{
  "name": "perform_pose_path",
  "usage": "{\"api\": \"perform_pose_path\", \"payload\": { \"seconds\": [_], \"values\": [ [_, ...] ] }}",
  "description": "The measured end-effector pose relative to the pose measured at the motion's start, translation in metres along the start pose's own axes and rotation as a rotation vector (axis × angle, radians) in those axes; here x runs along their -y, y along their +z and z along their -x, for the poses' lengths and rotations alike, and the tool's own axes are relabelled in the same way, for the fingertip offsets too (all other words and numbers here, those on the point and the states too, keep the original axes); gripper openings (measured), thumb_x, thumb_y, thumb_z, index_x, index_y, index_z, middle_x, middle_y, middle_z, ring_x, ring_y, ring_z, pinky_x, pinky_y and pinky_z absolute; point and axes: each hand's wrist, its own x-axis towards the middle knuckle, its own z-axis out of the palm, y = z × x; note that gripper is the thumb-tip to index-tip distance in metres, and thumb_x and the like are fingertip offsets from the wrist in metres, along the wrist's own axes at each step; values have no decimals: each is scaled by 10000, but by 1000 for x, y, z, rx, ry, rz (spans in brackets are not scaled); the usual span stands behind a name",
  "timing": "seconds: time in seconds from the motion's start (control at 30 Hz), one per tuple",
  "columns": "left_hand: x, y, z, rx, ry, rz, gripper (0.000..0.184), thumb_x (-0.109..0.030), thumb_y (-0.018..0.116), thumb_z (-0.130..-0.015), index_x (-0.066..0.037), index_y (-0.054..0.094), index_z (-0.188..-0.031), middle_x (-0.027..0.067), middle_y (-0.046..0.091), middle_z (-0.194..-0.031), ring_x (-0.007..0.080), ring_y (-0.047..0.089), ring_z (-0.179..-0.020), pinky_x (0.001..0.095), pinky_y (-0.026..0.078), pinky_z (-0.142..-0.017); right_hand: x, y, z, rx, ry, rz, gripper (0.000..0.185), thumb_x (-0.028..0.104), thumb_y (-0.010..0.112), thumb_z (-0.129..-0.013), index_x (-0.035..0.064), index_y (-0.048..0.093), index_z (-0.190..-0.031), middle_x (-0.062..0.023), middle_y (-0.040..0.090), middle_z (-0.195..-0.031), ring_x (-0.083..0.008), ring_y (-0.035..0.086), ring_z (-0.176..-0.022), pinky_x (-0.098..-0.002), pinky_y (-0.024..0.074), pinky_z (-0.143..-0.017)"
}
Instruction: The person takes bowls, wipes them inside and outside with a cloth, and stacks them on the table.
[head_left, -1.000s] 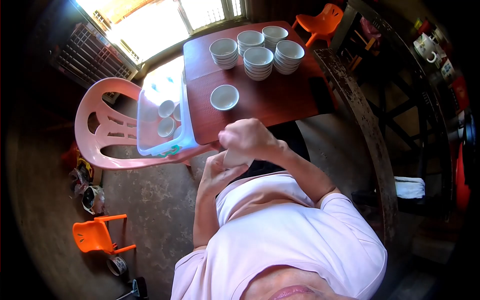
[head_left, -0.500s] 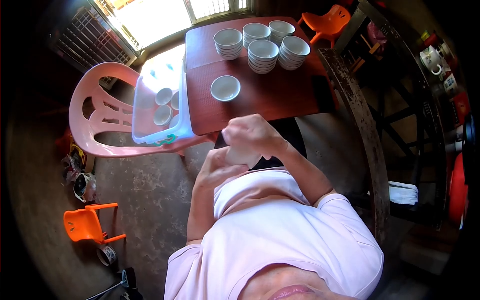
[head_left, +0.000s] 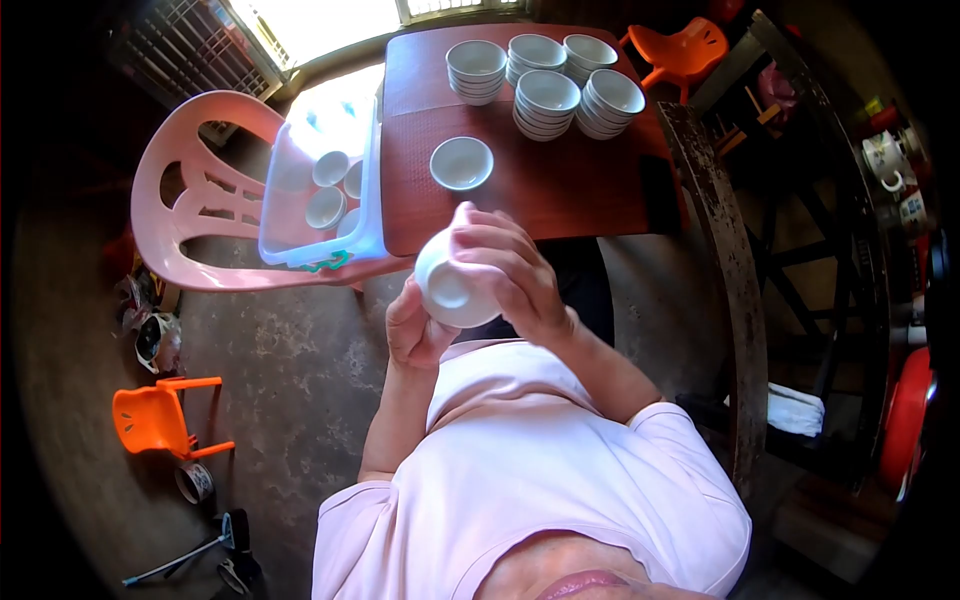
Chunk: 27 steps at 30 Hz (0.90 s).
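Note:
A white bowl (head_left: 447, 290) is tilted with its foot toward the camera, held above my lap near the table's front edge. My left hand (head_left: 413, 328) grips its lower left rim. My right hand (head_left: 515, 270) is wrapped round its right side, fingers bent; whether a cloth lies under them I cannot tell. Just beyond, a single white bowl (head_left: 462, 163) stands upright on the red table (head_left: 420, 205). Several stacks of white bowls (head_left: 547, 105) stand farther back. More bowls (head_left: 325, 207) lie in a translucent plastic box (head_left: 285, 245) on the left.
A pink plastic chair (head_left: 160, 225) stands at the left, beside the box. Small orange chairs are at the lower left (head_left: 150, 420) and upper right (head_left: 680, 50). A worn wooden bench (head_left: 735, 290) runs along the right. A white cloth (head_left: 795, 410) lies beyond it.
The bowl between my hands has turned so that its underside shows, and my right hand's fingers have spread over its side. The table and its bowls have shifted slightly up in view.

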Motion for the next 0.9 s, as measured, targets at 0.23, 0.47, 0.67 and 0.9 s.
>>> {"api": "perform_pose_path", "payload": {
  "seconds": [0.23,0.47,0.67,0.9],
  "values": [
    [8,16,-6,-202,-16,-275,522,-208,715,-819,-7,495,-1247,146,602,-1164,258,585,-1111,430,462,-984,5,-9,-16,54,72,7,196,162,533,-922,48,655,-1024,-135,628,-1152,-329,580,-1093,-435,441,-965],
    [5,7,-2,-151,104,-329,627,-190,721,-806,-12,402,-1315,159,537,-1241,296,510,-1193,473,434,-1003,28,18,-3,-293,221,-113,195,130,546,-928,89,554,-1118,-145,564,-1213,-368,515,-1187,-460,426,-992],
    [9,15,-1,-225,-42,-564,485,-125,752,-736,15,567,-1161,125,627,-1101,213,625,-1010,344,522,-883,11,-26,-42,302,316,-232,256,223,511,-903,38,665,-990,-121,655,-1066,-268,624,-998,-371,499,-862],
    [14,16,-10,-194,252,-772,474,-86,721,-789,18,521,-1206,142,613,-1153,244,610,-1065,394,479,-951,15,15,-24,-401,857,-948,414,338,345,-974,7,589,-1017,-102,618,-963,-137,602,-860,-287,478,-763]
  ]
}}
